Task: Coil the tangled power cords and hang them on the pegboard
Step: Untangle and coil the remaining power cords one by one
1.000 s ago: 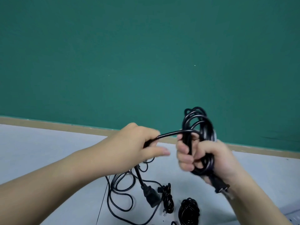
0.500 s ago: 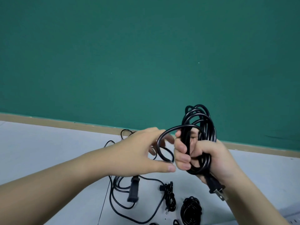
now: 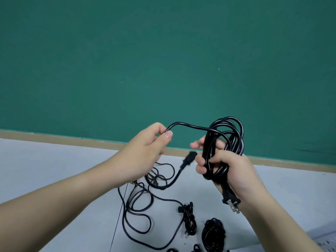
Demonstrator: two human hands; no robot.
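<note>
The right hand grips a black cord wound into a coil, fingers curled through the loops, which rise above the fist; its plug hangs below the wrist. The left hand pinches the loose stretch of that cord between thumb and fingers, just left of the coil. The blurred connector dangles between both hands, probably the cord's free end. More cords lie on the table beneath.
</note>
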